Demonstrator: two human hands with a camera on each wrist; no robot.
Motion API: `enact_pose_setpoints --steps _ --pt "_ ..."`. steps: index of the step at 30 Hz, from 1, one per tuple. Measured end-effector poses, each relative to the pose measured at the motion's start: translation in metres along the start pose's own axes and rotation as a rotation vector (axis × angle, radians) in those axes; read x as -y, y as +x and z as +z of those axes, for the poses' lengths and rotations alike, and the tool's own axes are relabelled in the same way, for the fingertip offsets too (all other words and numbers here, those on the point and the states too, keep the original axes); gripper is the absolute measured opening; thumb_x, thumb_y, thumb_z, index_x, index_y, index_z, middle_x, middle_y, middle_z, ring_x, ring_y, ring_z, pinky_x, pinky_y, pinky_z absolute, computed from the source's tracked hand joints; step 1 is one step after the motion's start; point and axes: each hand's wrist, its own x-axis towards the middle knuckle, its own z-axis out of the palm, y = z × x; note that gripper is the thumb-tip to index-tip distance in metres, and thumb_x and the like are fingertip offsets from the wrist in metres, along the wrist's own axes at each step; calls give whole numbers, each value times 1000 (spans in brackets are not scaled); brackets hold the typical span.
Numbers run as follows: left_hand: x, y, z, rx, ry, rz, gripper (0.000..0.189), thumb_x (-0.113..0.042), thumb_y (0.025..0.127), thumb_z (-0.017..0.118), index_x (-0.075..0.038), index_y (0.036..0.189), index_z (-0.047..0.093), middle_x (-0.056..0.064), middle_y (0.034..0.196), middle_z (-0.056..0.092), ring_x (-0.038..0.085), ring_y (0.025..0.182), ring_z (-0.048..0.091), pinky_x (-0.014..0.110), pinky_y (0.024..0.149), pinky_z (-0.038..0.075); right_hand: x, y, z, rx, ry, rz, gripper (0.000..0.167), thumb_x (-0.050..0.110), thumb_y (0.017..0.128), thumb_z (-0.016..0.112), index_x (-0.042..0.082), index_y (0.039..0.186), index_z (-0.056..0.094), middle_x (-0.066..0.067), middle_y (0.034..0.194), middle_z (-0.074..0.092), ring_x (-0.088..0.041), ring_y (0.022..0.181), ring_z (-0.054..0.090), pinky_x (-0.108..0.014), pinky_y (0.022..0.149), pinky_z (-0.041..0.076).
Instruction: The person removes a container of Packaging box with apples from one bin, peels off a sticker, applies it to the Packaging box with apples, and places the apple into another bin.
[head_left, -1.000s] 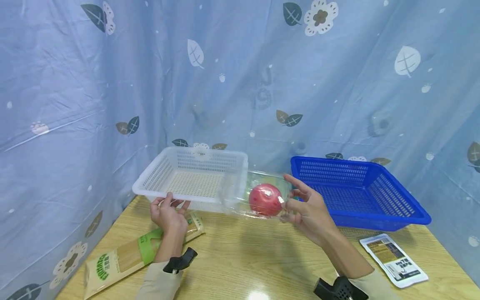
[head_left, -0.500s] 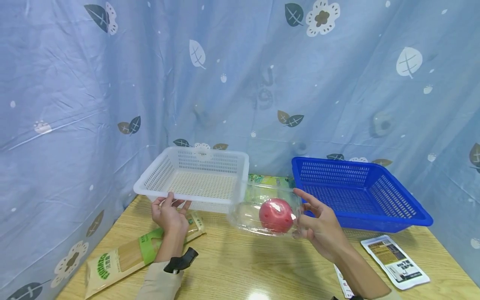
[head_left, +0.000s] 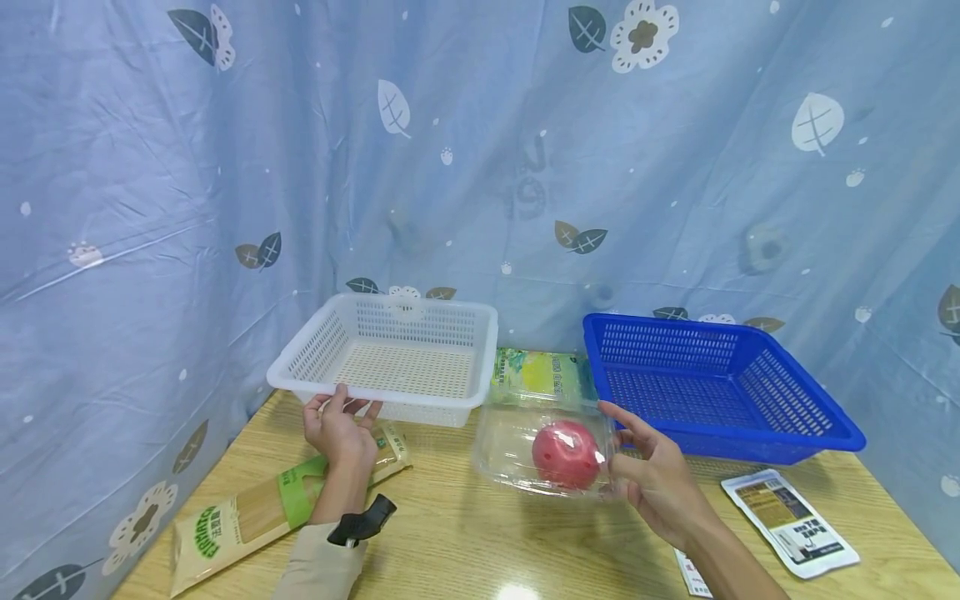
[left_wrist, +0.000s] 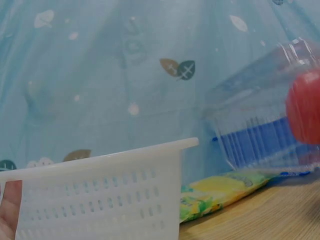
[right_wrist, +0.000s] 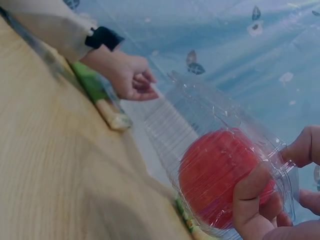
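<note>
My left hand [head_left: 341, 429] grips the front rim of a white plastic basket [head_left: 382, 395], thumb on top and fingers beneath; in the left wrist view only a bit of that hand shows beside the basket wall. With my right hand [head_left: 660, 487] I pinch the right end of a clear plastic box [head_left: 502, 446], held out over the table between the two baskets. Inside it, toward my fingers, lies a round red thing [head_left: 567, 454] with small dimples; the right wrist view shows it large behind the ribbed clear wall [right_wrist: 165, 135].
A blue basket [head_left: 750, 435] stands at the right. A green and yellow packet [head_left: 536, 371] lies between the baskets. Under my left forearm is a bag of noodles [head_left: 255, 512]; a white pouch [head_left: 791, 521] lies at the right, and a white packet [head_left: 692, 573] near my right forearm. A curtain [head_left: 480, 167] hangs behind.
My right hand has brought the clear box with the red thing right and toward me, away from the white basket. The green and yellow packet shows more. My left hand keeps its grip.
</note>
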Motion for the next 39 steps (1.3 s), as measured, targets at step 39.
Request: enact_pose_setpoints --steps 39 --pt "2 3 1 22 -12 10 16 -16 103 60 -12 108 45 9 114 53 16 68 57 33 65 62 -52 -5 -8 -11 -41 95 90 -14 73 60 2 156 30 -10 107 38 -5 58 41 -17 47 44"
